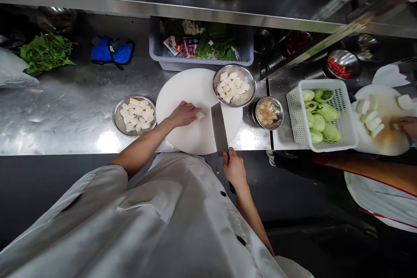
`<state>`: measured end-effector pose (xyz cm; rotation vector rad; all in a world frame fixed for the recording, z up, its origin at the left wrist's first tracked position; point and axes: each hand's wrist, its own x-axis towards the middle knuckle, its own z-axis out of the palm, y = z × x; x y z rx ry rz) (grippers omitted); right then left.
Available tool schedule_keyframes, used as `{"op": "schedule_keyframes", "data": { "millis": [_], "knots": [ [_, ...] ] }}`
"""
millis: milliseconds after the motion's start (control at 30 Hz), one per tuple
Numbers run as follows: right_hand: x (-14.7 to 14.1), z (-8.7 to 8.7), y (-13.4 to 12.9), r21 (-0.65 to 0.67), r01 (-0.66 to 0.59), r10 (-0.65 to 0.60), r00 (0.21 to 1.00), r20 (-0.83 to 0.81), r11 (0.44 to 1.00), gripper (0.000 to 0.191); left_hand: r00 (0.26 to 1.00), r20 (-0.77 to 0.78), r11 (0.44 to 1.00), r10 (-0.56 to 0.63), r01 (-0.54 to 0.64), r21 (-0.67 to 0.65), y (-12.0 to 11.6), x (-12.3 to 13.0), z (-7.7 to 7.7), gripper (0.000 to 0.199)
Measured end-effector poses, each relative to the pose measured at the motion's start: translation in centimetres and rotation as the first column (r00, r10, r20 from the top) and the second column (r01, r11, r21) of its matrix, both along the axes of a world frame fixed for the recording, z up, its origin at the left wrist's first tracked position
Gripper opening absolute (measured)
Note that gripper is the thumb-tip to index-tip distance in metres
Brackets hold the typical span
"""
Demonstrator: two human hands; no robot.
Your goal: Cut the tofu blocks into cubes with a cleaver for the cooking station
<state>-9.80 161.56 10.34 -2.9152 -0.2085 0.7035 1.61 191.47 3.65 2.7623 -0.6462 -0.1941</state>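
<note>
On the round white cutting board (182, 82), my left hand (183, 114) has its fingers closed at a small white food piece (200, 115), whose kind I cannot make out. My right hand (234, 168) grips the handle of a cleaver (220, 129); its broad blade lies over the board's right part, apart from the piece. A steel bowl (216, 95) of whole-looking white chunks rests on the board's far right edge. Left of the board stands another steel bowl (114, 117) with white cut pieces. To the right, a small steel bowl (280, 117) holds pale yellowish scraps.
A grey bin (201, 61) with greens and packets stands behind the board. Leafy greens (47, 52) and a blue cloth item (112, 51) lie at the left. A white basket (296, 117) of green vegetables stands right, beside a co-worker's hand (408, 126). A shelf edge (130, 8) runs overhead.
</note>
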Motion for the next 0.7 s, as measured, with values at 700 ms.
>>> {"op": "schedule_keyframes", "data": {
  "millis": [700],
  "knots": [
    [2.7, 2.9, 4.6, -0.093, -0.151, 0.132, 0.974, -0.185, 0.984, 0.021, 0.990, 0.110, 0.985, 0.092, -0.075, -0.153, -1.5, -0.4, -2.3, 0.020]
  ]
}}
